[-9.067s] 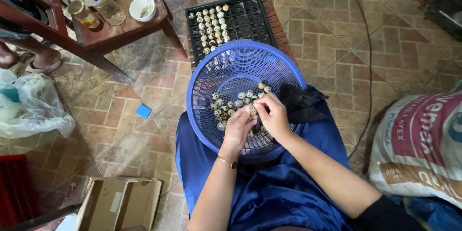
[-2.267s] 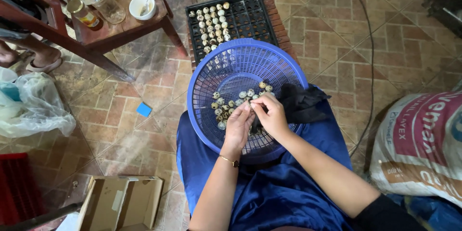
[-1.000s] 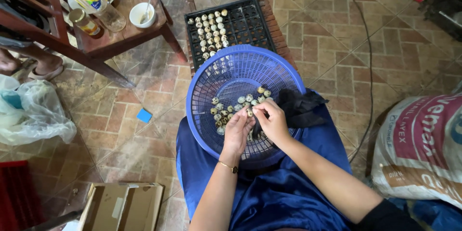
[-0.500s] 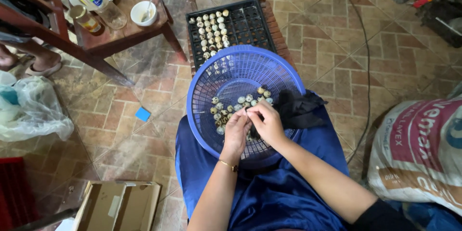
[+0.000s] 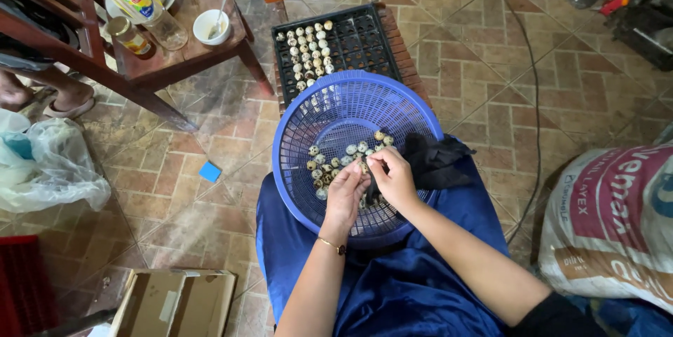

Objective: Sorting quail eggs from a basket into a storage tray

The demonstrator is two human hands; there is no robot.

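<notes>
A round blue plastic basket point(image 5: 294, 169) rests on my lap, which is covered with blue cloth. Several small speckled eggs point(image 5: 329, 162) lie in the basket. My left hand point(image 5: 345, 193) and my right hand point(image 5: 394, 177) meet over the eggs, fingertips pinched together on one small egg point(image 5: 366, 166). A gold bracelet circles my left wrist. Beyond the basket a black plastic tray point(image 5: 364, 42) holds several more speckled eggs point(image 5: 308, 46) in its left part.
A dark cloth point(image 5: 434, 162) lies by the basket's right rim. A low wooden table point(image 5: 189, 42) at upper left carries a bottle, a jar and a white bowl. A cardboard box point(image 5: 175, 302), a clear plastic bag point(image 5: 42, 165) and a printed sack point(image 5: 617, 225) surround me.
Both hands stay in the basket working at the eggs; the fingers shift slightly. The view has drifted a little, nothing else has moved.
</notes>
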